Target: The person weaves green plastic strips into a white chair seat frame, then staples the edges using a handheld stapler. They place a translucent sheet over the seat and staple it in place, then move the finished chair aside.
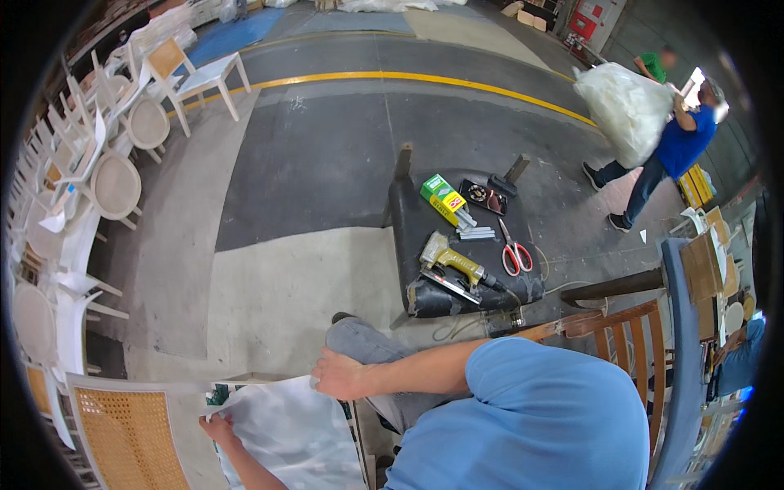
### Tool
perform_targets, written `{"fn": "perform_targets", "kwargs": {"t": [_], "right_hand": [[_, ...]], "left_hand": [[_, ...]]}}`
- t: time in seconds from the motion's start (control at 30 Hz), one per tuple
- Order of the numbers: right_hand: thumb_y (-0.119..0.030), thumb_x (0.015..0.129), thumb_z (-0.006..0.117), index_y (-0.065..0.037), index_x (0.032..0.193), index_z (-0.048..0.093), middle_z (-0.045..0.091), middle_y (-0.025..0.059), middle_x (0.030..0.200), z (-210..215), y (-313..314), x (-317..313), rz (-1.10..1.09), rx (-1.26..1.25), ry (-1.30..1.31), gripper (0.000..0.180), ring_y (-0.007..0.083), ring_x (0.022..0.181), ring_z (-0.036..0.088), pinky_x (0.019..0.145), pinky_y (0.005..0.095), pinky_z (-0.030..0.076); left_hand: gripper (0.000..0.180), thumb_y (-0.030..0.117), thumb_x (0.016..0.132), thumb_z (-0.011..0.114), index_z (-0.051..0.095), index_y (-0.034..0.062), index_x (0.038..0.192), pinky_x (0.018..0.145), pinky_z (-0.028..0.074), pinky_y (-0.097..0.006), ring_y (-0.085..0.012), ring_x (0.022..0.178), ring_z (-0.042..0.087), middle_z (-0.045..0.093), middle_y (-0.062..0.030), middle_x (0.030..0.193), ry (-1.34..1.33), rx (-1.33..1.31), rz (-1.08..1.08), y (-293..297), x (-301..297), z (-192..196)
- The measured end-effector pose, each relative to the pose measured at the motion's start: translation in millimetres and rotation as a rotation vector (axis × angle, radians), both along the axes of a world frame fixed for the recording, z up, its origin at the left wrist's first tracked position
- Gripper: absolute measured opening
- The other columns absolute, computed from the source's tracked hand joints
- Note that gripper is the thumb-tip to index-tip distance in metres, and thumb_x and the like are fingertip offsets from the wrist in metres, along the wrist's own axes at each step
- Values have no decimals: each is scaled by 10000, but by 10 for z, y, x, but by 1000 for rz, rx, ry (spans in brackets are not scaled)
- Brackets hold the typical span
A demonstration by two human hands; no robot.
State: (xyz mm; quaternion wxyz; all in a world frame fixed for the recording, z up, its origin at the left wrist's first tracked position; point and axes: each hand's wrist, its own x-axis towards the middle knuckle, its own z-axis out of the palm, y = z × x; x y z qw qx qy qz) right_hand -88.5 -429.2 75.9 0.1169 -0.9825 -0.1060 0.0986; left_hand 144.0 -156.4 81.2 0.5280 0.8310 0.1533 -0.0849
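Observation:
A white sheet of thin fabric lies spread over a chair seat in front of me, with a dark green patterned edge showing at its far left corner. My left hand pinches the sheet's left edge. At the far right corner, my right hand has its fingers curled over the sheet beside my knee. Left of the sheet stands a pale chair back with woven cane. The underside of the sheet and the fingertips are partly hidden.
Ahead, a worn black seat bears a staple gun, red-handled scissors, a green-yellow box, staple strips and a small black tray. Unfinished chairs crowd the left. A person in blue carries a plastic-wrapped bundle.

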Motion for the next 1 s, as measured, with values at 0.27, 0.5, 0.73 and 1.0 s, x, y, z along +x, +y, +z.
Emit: {"fn": "perform_targets", "kwargs": {"t": [0.27, 0.5, 0.73, 1.0], "right_hand": [[-254, 766, 733, -195, 846, 784, 693, 33, 984, 73, 112, -103, -18, -69, -84, 112, 228, 1040, 649, 967, 452, 392], [-205, 816, 702, -163, 897, 805, 726, 55, 1011, -39, 138, -161, -24, -42, -75, 138, 235, 1031, 673, 993, 453, 415], [-97, 771, 690, -61, 867, 771, 750, 187, 967, -406, 385, 75, -33, 150, 33, 131, 368, 878, 738, 740, 505, 602], [-335, 933, 702, -108, 958, 765, 669, 168, 1162, -280, 317, -69, -75, 479, 71, 237, 366, 1099, 659, 952, 454, 532]], "left_hand": [[702, 199, 1020, 578, 271, 18, 1624, 1129, 426, -509, -454, 1376, 506, 441, -311, 1553, -434, 513, -365, 227, -1636, -267], [672, 323, 1019, 589, 391, -6, 1570, 1132, 415, -557, -485, 1386, 470, 462, -307, 1532, -451, 855, -493, 319, -3011, -537], [650, 215, 994, 566, 390, -63, 1555, 1260, 207, -544, -471, 1484, 338, 390, -290, 1604, -448, 639, -372, 704, -2992, -622], [636, 261, 1006, 593, 402, 130, 1598, 1267, 174, -560, -451, 1538, 280, 387, -191, 1641, -255, 723, -213, 862, -3371, -643]]}}
